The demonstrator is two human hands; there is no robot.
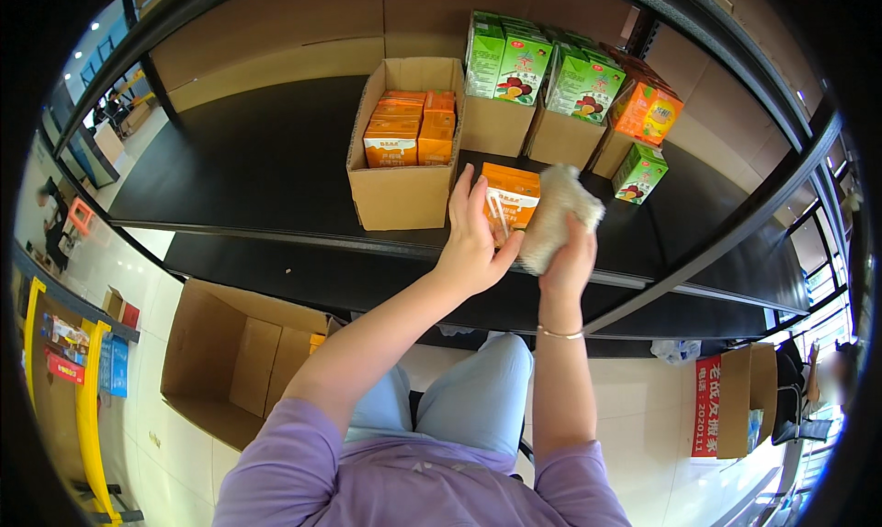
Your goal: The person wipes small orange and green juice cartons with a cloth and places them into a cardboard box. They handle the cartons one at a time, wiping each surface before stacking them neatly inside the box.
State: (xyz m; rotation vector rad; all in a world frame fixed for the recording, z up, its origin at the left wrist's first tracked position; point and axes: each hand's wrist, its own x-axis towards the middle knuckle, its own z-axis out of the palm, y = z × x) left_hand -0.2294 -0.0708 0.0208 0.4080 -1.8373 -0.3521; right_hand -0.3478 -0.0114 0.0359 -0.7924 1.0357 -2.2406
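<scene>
My left hand has its fingers along the left side of an orange-and-white drink carton and its thumb across the lower front, gripping it. A straw in clear wrapping shows on the carton's front. In my right hand is a bunched, whitish cloth, close against the carton's right side and slightly blurred. Just left of my left hand stands an open cardboard box holding several similar orange cartons.
Green drink boxes and an orange box sit on cardboard boxes along the back of the black shelf. A single green carton stands at right. Below left is an open cardboard box. A metal post slants at right.
</scene>
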